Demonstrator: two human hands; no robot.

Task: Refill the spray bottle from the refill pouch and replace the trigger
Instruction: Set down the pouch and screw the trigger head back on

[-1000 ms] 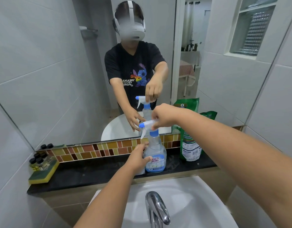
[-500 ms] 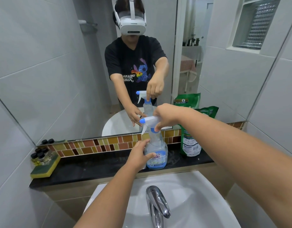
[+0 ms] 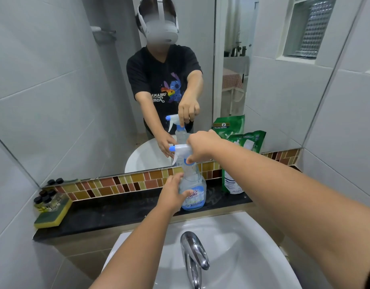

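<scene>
A clear spray bottle [image 3: 193, 189] with a blue label stands upright on the black ledge [image 3: 117, 211] behind the sink, a little liquid at its bottom. My left hand [image 3: 172, 193] wraps around its body from the left. On its neck sits the white trigger head [image 3: 181, 150] with a blue nozzle pointing left. My right hand [image 3: 200, 148] grips the trigger's back and the blue collar from above. A green refill pouch [image 3: 242, 161] stands upright on the ledge just right of the bottle, partly behind my right forearm.
A white basin [image 3: 232, 247] with a chrome tap [image 3: 193, 253] lies below the ledge. At the ledge's left end a yellow-green sponge [image 3: 52, 215] carries several small black-capped bottles [image 3: 44, 200]. A wall mirror [image 3: 75, 90] rises behind the mosaic tile strip.
The view has drifted slightly. My right hand has shifted its grip on the trigger's collar; my left hand stays on the bottle, which stands in the same place.
</scene>
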